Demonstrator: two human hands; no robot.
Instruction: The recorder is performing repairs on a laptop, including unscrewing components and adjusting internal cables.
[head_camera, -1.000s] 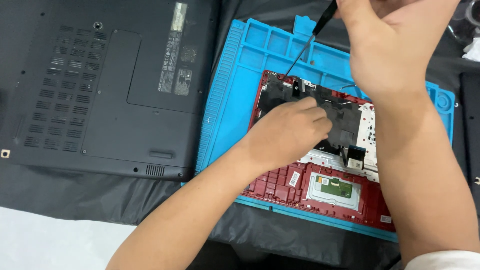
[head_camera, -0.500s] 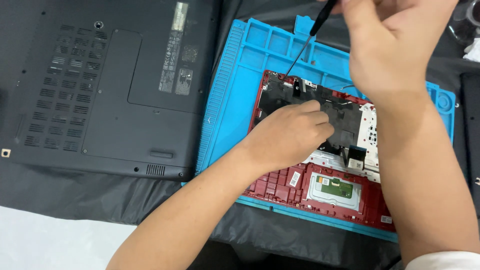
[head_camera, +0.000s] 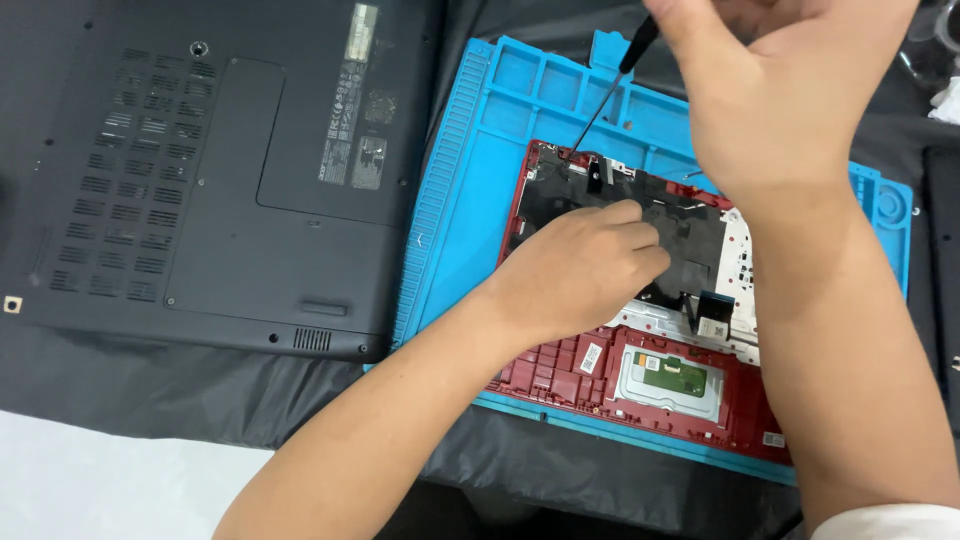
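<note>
A red laptop shell, opened up with its black inner sheet and touchpad board showing, lies on a blue work mat. My left hand rests fist-like on the black sheet, pressing the shell down. Above it, my right hand grips a thin black screwdriver. The screwdriver slants down to the left, and its tip meets the shell's far left corner.
A dark laptop base lies upside down to the left, its vents and label facing up, overlapping the mat's left edge. A black cloth covers the table. White surface shows at the bottom left.
None of note: both hands and the screwdriver stay where they were, with only a slight shift of the right hand.
</note>
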